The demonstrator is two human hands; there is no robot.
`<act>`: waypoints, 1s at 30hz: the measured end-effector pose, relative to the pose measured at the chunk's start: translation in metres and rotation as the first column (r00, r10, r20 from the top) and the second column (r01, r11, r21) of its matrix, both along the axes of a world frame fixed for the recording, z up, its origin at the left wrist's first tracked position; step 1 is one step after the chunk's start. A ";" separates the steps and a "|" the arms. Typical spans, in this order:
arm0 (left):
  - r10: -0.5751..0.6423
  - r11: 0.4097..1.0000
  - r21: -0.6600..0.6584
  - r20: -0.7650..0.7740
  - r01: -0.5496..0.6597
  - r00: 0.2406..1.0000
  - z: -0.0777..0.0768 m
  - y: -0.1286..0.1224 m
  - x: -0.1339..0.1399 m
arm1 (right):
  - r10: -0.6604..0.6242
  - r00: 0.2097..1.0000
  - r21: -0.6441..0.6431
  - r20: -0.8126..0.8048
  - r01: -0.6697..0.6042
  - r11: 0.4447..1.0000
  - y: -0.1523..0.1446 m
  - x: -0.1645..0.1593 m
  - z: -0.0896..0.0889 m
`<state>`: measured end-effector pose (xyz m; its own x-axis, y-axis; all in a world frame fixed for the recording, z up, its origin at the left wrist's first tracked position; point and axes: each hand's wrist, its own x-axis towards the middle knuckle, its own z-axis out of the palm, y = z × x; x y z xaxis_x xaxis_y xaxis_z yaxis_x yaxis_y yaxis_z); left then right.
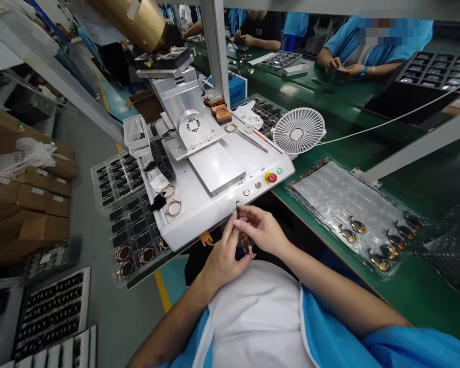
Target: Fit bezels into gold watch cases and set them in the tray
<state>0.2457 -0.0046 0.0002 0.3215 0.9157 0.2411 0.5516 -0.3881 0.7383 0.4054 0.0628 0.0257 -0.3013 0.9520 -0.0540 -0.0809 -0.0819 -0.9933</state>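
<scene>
In front of my white shirt, both hands meet just below the front edge of a white machine. My left hand (223, 256) is closed around a round, gold-rimmed watch case (247, 245), its thumb along the lower side. With thumb and fingers pinched, my right hand (267, 232) grips the upper side of the same piece. A small dark bit (237, 210) shows at the fingertips, too small to name. My fingers hide much of the watch case. Two loose gold rings (174, 208) lie on the machine's left corner.
The white machine (214, 217) has a red emergency button (271, 177) and a metal plate (218, 168). Tweezers (251, 139) lie behind it. A white fan (299, 130) and a clear tray (341, 197) of watch parts stand right; another parts tray (136, 230) is left. Co-workers sit opposite.
</scene>
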 end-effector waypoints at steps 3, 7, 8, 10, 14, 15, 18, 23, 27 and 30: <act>-0.075 0.996 -0.028 0.147 0.080 0.986 0.002 0.001 0.000 | -0.037 0.989 -0.124 -0.142 0.019 0.992 0.010 0.005 0.002; -0.005 0.988 -0.123 0.566 0.090 0.825 0.003 0.001 -0.001 | 0.060 0.985 -0.177 -0.163 -0.089 0.980 0.014 0.017 0.013; 0.005 0.986 -0.136 0.607 0.098 0.794 0.004 0.001 -0.001 | 0.082 0.985 -0.181 -0.151 -0.109 0.977 0.014 0.018 0.016; -0.021 0.982 -0.136 0.617 0.133 0.787 0.005 0.001 -0.003 | 0.085 0.990 -0.187 -0.116 -0.106 0.977 0.012 0.020 0.021; -0.096 0.989 -0.061 0.434 0.135 0.896 0.007 0.002 -0.007 | 0.055 0.996 -0.216 -0.073 -0.070 0.974 0.011 0.022 0.023; -0.104 0.992 -0.029 0.358 0.123 0.928 0.007 0.002 -0.009 | 0.065 0.995 -0.229 -0.075 -0.080 0.970 0.011 0.023 0.022; -0.114 0.993 0.035 0.165 0.110 0.980 0.009 0.006 -0.014 | 0.090 0.991 -0.250 -0.096 -0.111 0.962 0.012 0.025 0.020; -0.158 0.986 0.001 0.297 0.165 0.942 0.010 0.009 -0.018 | 0.021 0.985 -0.271 -0.173 -0.068 0.960 0.008 0.024 0.021; 0.010 0.990 -0.108 0.689 0.089 0.725 0.006 0.010 -0.013 | 0.035 0.974 -0.347 -0.226 -0.114 0.931 0.004 0.022 0.028; 0.121 0.984 -0.175 0.822 0.044 0.556 0.002 0.011 -0.010 | 0.127 0.964 -0.406 -0.233 -0.215 0.888 -0.001 0.018 0.032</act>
